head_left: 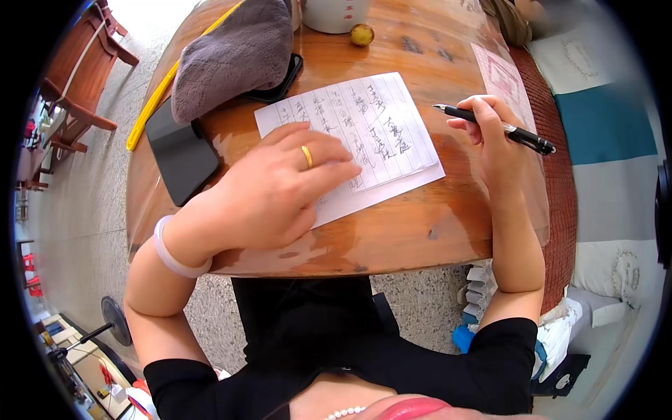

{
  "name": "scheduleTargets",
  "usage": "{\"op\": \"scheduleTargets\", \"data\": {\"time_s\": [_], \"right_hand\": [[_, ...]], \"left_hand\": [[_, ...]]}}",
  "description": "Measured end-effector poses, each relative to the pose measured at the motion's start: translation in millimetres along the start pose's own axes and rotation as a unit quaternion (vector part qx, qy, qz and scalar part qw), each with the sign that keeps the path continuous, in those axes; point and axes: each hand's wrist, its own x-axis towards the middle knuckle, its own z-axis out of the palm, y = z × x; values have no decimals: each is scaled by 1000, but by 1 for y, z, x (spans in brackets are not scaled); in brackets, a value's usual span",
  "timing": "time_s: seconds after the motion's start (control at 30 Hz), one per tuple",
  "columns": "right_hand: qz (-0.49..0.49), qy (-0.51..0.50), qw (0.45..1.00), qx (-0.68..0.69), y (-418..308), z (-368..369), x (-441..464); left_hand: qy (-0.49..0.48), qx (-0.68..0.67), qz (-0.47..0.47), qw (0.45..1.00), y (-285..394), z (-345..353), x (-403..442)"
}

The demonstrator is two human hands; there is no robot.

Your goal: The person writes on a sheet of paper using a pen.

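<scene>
Lined white paper (413, 157) with handwritten dark characters lies tilted on the wooden table (350, 252). My left hand (280, 182), with a gold ring and a pale bracelet, is over the paper's left part, its fingers apart and holding nothing; it hides some of the writing. To the right of the sheet, my right hand (493, 136) holds a black pen (519, 133) between thumb and fingers. The pen's tip points left, close to the paper's right edge.
A dark phone (180, 154) and a grey plush cloth (234, 63) lie at the left, beside a yellow stick (154, 98). Behind the paper are a small round fruit (362, 35) and a white container (334, 14). A cushioned seat (616, 189) stands at the right.
</scene>
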Motion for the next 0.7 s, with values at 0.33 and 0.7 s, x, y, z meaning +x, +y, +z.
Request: {"op": "scheduleTargets", "data": {"time_s": [0.33, 0.7], "right_hand": [[-22, 17, 1000, -10, 4, -13, 11], [-45, 29, 998, 35, 7, -13, 12]], "left_hand": [[104, 124, -185, 969, -34, 11, -9], [37, 95, -160, 982, -28, 0, -10]]}}
